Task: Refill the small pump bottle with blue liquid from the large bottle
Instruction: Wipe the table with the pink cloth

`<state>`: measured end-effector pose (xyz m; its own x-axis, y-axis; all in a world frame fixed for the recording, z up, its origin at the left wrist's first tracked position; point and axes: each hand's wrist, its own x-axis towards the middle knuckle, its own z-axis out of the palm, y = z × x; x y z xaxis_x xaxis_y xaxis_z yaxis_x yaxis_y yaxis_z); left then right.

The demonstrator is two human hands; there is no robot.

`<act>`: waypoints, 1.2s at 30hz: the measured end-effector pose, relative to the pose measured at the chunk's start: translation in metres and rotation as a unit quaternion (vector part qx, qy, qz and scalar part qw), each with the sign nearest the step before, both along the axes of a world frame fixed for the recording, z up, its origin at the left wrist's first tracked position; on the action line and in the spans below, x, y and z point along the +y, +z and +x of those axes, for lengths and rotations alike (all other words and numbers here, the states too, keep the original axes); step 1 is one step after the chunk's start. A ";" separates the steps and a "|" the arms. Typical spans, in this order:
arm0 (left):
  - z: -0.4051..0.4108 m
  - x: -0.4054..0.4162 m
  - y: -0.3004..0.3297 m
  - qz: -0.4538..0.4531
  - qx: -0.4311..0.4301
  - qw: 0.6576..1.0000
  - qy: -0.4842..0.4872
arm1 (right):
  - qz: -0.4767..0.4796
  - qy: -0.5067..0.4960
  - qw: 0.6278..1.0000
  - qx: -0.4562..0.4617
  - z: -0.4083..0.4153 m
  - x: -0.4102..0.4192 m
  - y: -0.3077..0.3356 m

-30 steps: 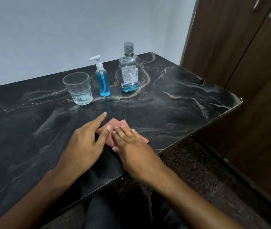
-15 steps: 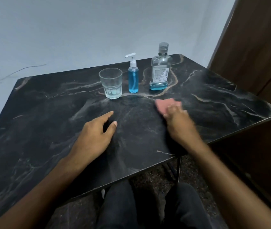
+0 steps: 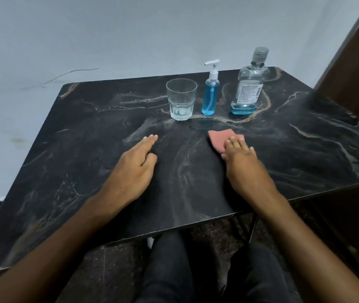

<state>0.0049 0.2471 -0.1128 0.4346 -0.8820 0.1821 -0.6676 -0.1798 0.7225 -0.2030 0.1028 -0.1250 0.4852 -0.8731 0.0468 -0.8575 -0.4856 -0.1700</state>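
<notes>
The small pump bottle [image 3: 210, 95] stands upright at the back of the table, mostly full of blue liquid, its white pump on. To its right is the large clear bottle [image 3: 249, 84], capped, with a little blue liquid at its bottom. My right hand [image 3: 243, 162] lies flat, fingers pressing on a pink cloth [image 3: 218, 138] in front of the bottles. My left hand [image 3: 133, 169] rests flat on the table with nothing in it, fingers loosely apart.
A clear glass tumbler [image 3: 181, 101] stands left of the pump bottle. The dark marble table [image 3: 86, 138] ends at a front edge near my legs. A wooden door [image 3: 358, 62] is at the right, a pale wall behind.
My right hand slid the pink cloth away from my left hand toward the bottles, then slightly back. My left hand stayed flat on the table. The camera view shifted left.
</notes>
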 end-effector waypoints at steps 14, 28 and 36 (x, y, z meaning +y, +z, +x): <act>0.002 -0.016 0.013 -0.043 0.003 0.998 0.040 | 0.054 0.166 0.960 -0.221 0.036 0.057 0.057; 0.038 -0.010 0.022 -0.079 0.030 0.993 0.079 | -0.065 0.234 0.957 -0.157 0.191 -0.023 0.043; 0.043 -0.018 0.014 -0.092 0.042 0.993 0.067 | 0.085 0.280 0.954 -0.062 0.202 -0.018 0.014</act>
